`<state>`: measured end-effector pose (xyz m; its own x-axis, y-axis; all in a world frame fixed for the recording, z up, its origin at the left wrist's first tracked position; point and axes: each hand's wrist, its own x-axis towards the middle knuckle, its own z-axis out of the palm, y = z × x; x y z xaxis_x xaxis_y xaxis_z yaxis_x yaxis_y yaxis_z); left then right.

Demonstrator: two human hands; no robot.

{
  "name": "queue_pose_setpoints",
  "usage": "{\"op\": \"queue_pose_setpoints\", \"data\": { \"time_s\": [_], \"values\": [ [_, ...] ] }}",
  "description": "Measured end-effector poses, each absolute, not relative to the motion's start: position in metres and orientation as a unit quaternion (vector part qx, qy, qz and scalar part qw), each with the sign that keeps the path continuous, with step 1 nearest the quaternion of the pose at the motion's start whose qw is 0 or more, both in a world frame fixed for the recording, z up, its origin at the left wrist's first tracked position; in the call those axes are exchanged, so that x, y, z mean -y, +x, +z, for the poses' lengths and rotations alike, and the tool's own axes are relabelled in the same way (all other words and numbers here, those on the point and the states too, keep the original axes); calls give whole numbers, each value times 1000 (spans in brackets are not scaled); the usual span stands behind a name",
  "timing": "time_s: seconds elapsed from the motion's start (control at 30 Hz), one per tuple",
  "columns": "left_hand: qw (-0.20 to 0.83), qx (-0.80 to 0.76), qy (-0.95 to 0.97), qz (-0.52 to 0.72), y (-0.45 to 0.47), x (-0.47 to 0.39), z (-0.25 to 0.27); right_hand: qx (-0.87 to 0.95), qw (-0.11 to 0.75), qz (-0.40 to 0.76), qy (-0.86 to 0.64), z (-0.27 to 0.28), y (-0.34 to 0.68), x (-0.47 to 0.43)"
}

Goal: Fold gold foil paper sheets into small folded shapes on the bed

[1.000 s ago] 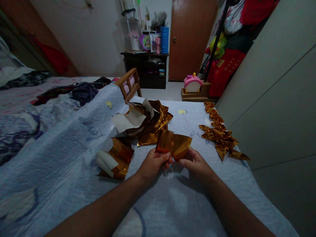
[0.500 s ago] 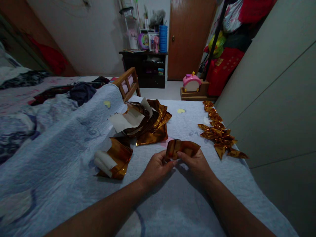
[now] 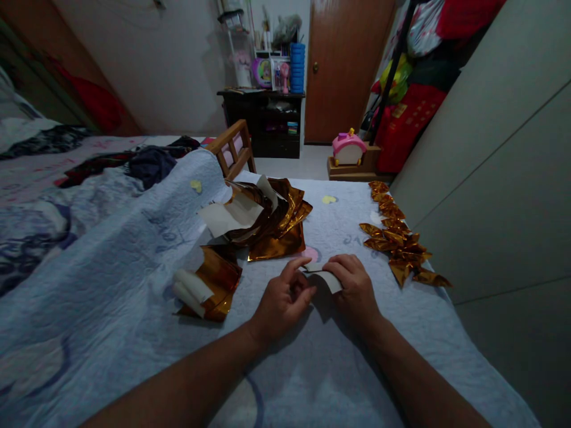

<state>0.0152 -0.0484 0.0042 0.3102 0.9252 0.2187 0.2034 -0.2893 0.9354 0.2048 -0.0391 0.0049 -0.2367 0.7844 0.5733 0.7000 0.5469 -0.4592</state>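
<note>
A sheet of foil paper is bent between my hands above the bed, its pale back facing me. My right hand is closed on the sheet's right side. My left hand is at the left edge, thumb and forefinger apart in a curve; the fingertip is close to the paper, and whether it touches I cannot tell. To the left lie a few curled gold foil sheets, pale backs partly showing. Beyond them is a fanned stack of gold foil sheets. Folded gold foil pieces lie in a row at the right.
A light blue quilted cover lies under everything and rises in a ridge at left. A wooden rail stands behind the stack. The pale cabinet side borders the right edge. Further back are a pink toy and a dark shelf.
The sheet has turned from its gold side to its pale side. My left fingers have loosened and spread, while my right hand has moved over the sheet's right side.
</note>
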Motion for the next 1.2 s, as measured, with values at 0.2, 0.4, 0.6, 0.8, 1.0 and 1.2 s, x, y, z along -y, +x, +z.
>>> {"op": "queue_pose_setpoints", "data": {
  "time_s": [0.2, 0.4, 0.6, 0.8, 1.0, 1.2],
  "values": [
    [408, -435, 670, 441, 15, 40, 7, 795, 390, 50, -461, 7, 207, 41],
    [511, -429, 585, 462, 16, 37, 2, 747, 410, 148, -503, 5, 219, 38],
    [593, -416, 507, 467, 18, 30, -1, 749, 432, 204, -459, 8, 220, 39],
    [576, -438, 537, 433, 19, 27, -5, 760, 411, 204, -461, 5, 220, 38],
    [427, -464, 682, 369, 16, 26, -2, 772, 375, 211, -469, 1, 221, 37],
    [363, -447, 749, 327, 14, 27, 3, 791, 333, 191, -477, 3, 218, 40]
  ]
}}
